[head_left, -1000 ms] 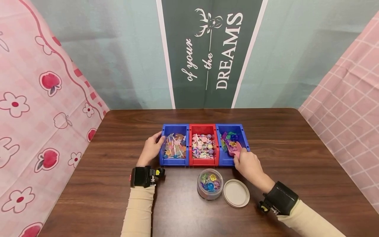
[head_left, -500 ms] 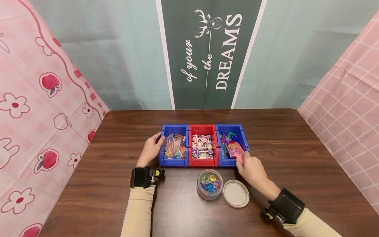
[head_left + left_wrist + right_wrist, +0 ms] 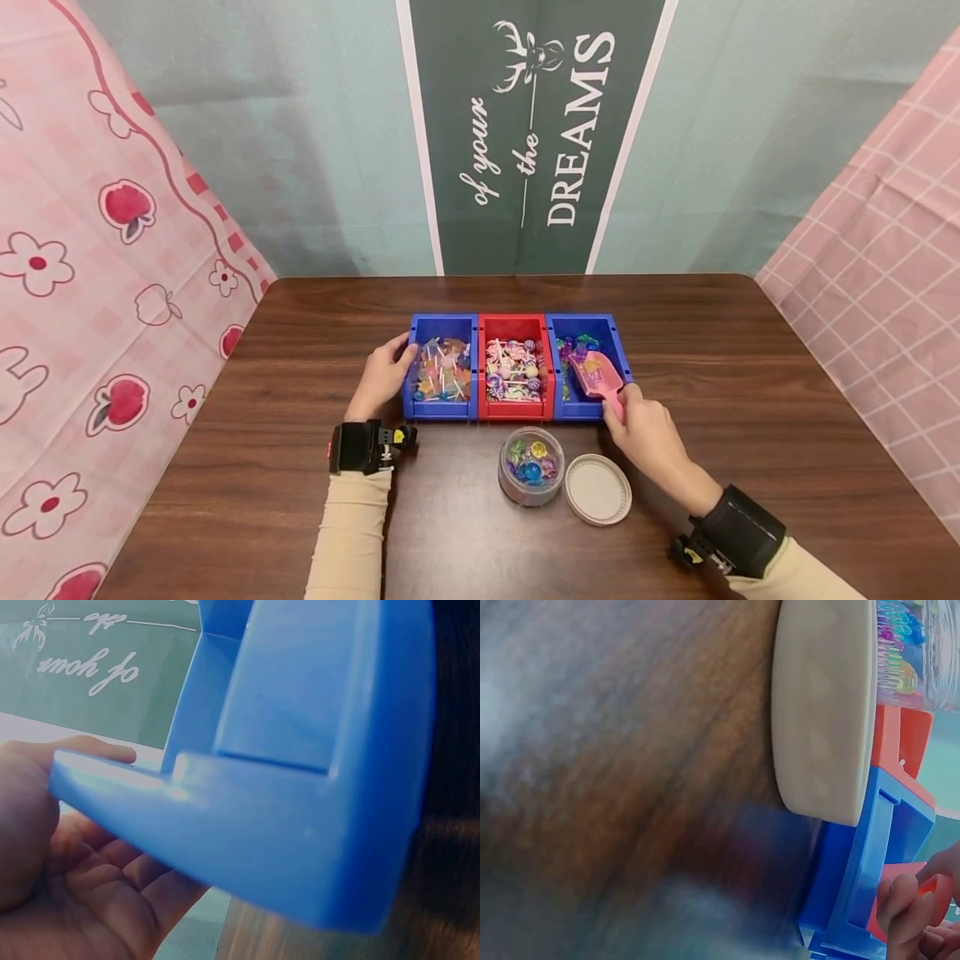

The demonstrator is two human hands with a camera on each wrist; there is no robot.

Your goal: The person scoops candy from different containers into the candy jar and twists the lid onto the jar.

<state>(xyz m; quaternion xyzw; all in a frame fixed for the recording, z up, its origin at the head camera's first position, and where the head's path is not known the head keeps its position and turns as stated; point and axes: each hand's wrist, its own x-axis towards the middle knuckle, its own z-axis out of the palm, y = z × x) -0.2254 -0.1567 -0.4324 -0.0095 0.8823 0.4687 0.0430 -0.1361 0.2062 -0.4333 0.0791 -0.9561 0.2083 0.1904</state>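
Observation:
My right hand [image 3: 651,429] grips the handle of a pink scoop [image 3: 597,375], also partly visible in the right wrist view. The scoop's bowl, with a few yellowish pieces in it, is over the right blue bin [image 3: 588,325], among shiny purple, green and blue plastic gems [image 3: 577,346]. My left hand [image 3: 382,379] holds the outer side wall of the left blue bin [image 3: 442,410]; in the left wrist view, the thumb and fingers [image 3: 112,900] lie around the edge of that wall. Star-shaped and stick-like pieces [image 3: 444,371] fill this bin.
Between the blue bins stands a red bin [image 3: 516,410] of miniature lollipops [image 3: 513,367]. In front are an uncovered clear jar [image 3: 531,496] of colourful gems and its off-white lid [image 3: 598,490], flat on the wooden table [image 3: 450,550]. Printed cloths hang around the table.
My right hand has drawn the scoop back toward the front right of the bin, and its bowl has turned more level and shows more fully. The left hand has stayed in place.

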